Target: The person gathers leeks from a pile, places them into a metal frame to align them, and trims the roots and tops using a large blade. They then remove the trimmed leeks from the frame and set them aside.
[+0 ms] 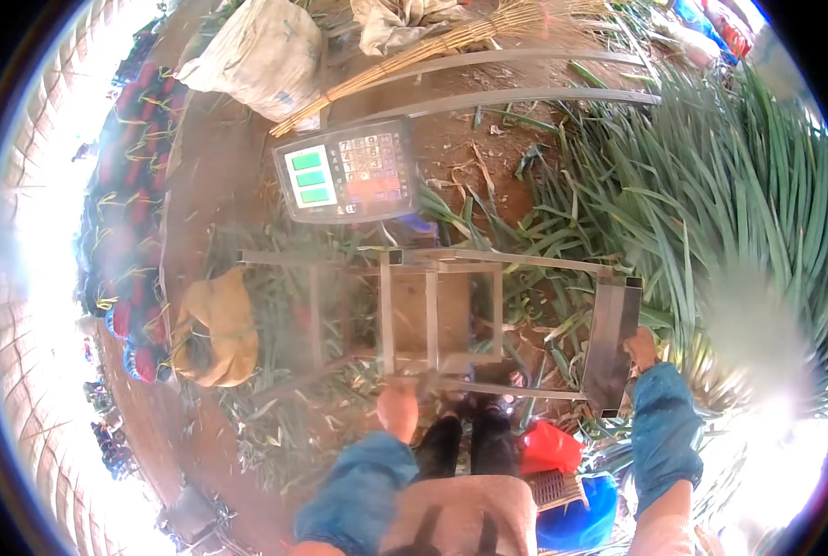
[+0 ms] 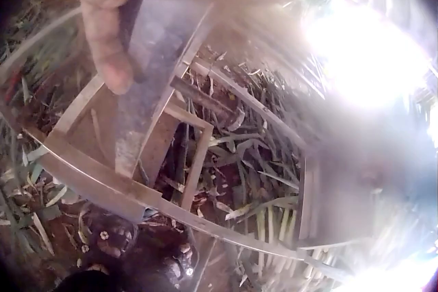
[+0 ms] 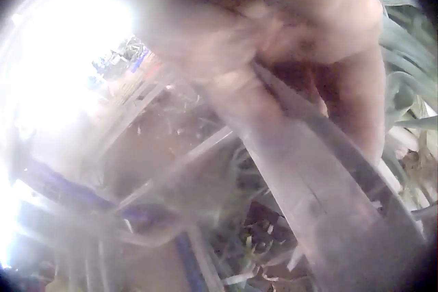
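A metal frame (image 1: 433, 320) of welded square tube lies across the middle of the head view, over ground strewn with leaves. At its near side, the left hand (image 1: 397, 410) grips a bar. The left wrist view shows that hand's fingers (image 2: 113, 66) bent over a flat metal bar (image 2: 147, 80). To the right, the right hand (image 1: 642, 350) holds the outer edge of the frame's wide end beam (image 1: 609, 338). In the right wrist view its fingers (image 3: 352, 100) curl around the beam's edge, partly blurred by glare.
Beyond the frame stands a scale display (image 1: 349, 171) with green screens. Long-leaved green onions (image 1: 711, 204) are heaped at right. A white sack (image 1: 266, 56), a twig broom (image 1: 423, 56) and a yellow bag (image 1: 219, 324) lie around. Near the feet are red (image 1: 551, 448) and blue bags (image 1: 576, 519).
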Demonstrator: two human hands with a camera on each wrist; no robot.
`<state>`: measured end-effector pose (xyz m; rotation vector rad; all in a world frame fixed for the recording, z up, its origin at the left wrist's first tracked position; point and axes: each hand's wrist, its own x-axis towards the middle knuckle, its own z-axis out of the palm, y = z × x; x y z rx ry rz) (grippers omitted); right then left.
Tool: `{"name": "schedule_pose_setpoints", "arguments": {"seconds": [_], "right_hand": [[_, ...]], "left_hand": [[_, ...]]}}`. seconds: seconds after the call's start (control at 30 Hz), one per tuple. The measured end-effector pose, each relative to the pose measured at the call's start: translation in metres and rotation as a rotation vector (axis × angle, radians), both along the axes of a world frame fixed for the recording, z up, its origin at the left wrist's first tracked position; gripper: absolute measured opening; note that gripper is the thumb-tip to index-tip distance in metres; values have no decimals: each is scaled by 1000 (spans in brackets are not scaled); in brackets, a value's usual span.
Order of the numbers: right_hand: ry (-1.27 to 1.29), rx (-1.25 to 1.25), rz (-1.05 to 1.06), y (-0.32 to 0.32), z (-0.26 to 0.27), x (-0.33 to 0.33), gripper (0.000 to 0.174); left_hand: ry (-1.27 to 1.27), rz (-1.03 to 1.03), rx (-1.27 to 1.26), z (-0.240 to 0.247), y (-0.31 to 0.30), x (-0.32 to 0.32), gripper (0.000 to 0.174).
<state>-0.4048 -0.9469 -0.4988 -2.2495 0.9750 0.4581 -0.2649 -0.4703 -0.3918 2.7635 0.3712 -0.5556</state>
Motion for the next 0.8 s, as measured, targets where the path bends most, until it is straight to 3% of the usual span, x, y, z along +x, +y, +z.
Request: {"name": "schedule_pose_setpoints", "arguments": {"seconds": [0.1,0.2,0.27,0.33,0.4,0.43,0.53,0.6,0.63,0.73,0.8], "right_hand": [[35,-58,-65,-22,-76,-46,14],[-239,-417,694,-33,-77,-55,14],[-184,-251,365,-25,-62,-37,14],[-103,-71,183,-24,-55,-21,14],[1,118,142,-28,-58,-21,15],[-15,41,-130,-19,-57,-29,17],[-104,-273,268,-22,-72,-61,19],[11,-187,361,-28,-32,-33,15],[-52,-256,538,-34,-24,-28,14],[28,-20,-57,-37,-44,1,22],[56,-26,152,-39,-30,0,22]], "left_hand": [[-7,26,-48,16,-12,7,34],[26,-13,-7,12,-6,4,34],[47,-20,38,6,-3,5,35],[65,12,62,3,-3,3,35],[90,13,5,11,-5,2,34],[94,10,-27,16,-7,8,34],[148,135,-105,35,-20,12,32],[75,88,-61,26,-16,8,33],[34,63,-40,20,-13,7,34],[-17,-34,22,7,-5,4,34],[16,-2,38,0,0,3,34]]}}
